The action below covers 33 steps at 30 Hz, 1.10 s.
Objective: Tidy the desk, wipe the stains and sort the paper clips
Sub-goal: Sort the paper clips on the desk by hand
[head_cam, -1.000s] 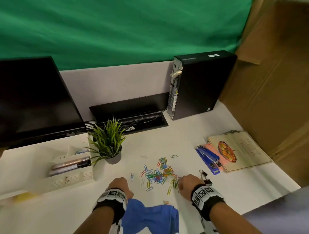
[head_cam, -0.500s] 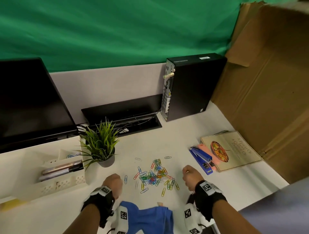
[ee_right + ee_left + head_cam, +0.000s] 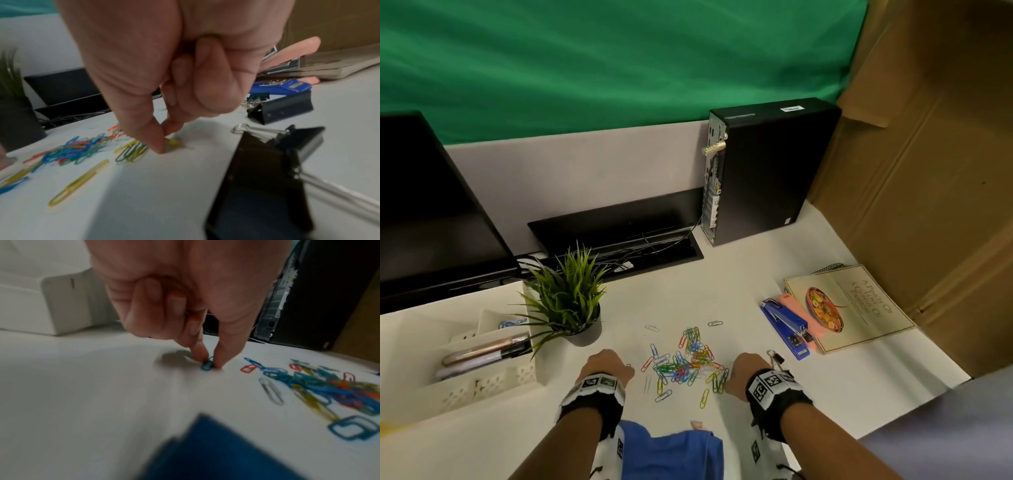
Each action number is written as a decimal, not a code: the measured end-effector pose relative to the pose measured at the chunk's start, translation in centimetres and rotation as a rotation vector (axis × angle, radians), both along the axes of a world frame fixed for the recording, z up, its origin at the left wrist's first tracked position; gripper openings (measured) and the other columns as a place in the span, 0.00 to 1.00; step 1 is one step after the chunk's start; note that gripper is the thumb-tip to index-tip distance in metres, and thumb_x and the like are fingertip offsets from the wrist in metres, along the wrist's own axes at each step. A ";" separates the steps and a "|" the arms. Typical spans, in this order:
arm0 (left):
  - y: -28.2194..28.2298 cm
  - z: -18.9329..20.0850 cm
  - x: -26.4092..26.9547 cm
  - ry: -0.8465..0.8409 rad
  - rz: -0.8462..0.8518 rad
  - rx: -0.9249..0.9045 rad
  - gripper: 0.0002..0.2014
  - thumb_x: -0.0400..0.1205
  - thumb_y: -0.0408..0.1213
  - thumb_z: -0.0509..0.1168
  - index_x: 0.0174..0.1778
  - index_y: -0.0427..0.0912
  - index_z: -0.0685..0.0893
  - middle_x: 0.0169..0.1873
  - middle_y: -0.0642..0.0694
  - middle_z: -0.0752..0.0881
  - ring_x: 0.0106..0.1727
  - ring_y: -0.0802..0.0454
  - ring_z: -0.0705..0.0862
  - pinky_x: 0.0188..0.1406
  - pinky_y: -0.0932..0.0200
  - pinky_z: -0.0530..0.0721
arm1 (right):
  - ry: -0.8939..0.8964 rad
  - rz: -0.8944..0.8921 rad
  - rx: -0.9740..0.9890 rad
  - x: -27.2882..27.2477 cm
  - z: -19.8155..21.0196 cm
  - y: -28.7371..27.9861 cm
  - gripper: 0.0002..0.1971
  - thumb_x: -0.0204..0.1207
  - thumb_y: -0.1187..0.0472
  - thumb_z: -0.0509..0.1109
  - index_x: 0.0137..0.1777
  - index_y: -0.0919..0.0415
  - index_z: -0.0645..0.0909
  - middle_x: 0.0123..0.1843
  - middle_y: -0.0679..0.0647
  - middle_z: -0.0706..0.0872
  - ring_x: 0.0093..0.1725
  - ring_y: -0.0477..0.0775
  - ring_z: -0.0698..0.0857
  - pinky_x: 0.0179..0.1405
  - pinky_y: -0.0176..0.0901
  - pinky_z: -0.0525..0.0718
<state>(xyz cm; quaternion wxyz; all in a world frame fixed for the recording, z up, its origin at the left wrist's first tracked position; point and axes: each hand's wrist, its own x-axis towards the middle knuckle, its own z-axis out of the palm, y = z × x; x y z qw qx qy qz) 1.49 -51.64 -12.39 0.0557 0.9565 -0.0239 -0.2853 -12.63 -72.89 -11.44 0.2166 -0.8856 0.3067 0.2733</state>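
A heap of coloured paper clips (image 3: 688, 363) lies on the white desk (image 3: 842, 383) between my two hands. My left hand (image 3: 607, 368) is at the heap's left edge; in the left wrist view its thumb and forefinger pinch a blue paper clip (image 3: 207, 365) against the desk. My right hand (image 3: 744, 375) is at the heap's right edge, and its thumb and forefinger pinch a yellow paper clip (image 3: 171, 143) on the desk. A blue cloth (image 3: 671, 455) lies near the front edge between my forearms.
A potted plant (image 3: 571, 301) and a white organiser (image 3: 482, 370) with pens stand at the left. Black binder clips (image 3: 281, 108) lie just right of my right hand. A blue stapler (image 3: 786, 327), a pink one and a cookbook (image 3: 849, 308) lie further right. Monitor and computer stand behind.
Both hands have settled at the edges of the clip heap, each pinching a single clip. The head view has shifted slightly.
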 end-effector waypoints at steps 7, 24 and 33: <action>-0.4 -0.9 -0.8 0.027 0.068 -0.102 0.26 0.78 0.56 0.64 0.65 0.41 0.79 0.65 0.43 0.81 0.66 0.45 0.81 0.59 0.57 0.78 | -0.099 -0.027 0.048 -0.2 0.7 -1.6 0.12 0.75 0.46 0.66 0.49 0.54 0.80 0.48 0.52 0.84 0.46 0.51 0.81 0.38 0.36 0.75; -2.0 3.6 -4.0 0.386 0.726 -1.106 0.03 0.61 0.30 0.51 0.25 0.42 0.67 0.17 0.48 0.66 0.17 0.52 0.63 0.16 0.67 0.59 | -0.347 -0.589 0.905 -1.2 1.6 -3.5 0.11 0.74 0.69 0.50 0.31 0.61 0.66 0.25 0.58 0.72 0.23 0.52 0.66 0.24 0.37 0.62; -4.9 2.1 -4.8 0.037 -0.201 -0.303 0.10 0.75 0.48 0.70 0.34 0.58 0.75 0.49 0.50 0.87 0.47 0.52 0.83 0.46 0.65 0.81 | -0.113 0.101 0.127 -2.1 2.0 -4.6 0.06 0.73 0.57 0.67 0.46 0.53 0.85 0.46 0.48 0.87 0.46 0.49 0.84 0.40 0.33 0.80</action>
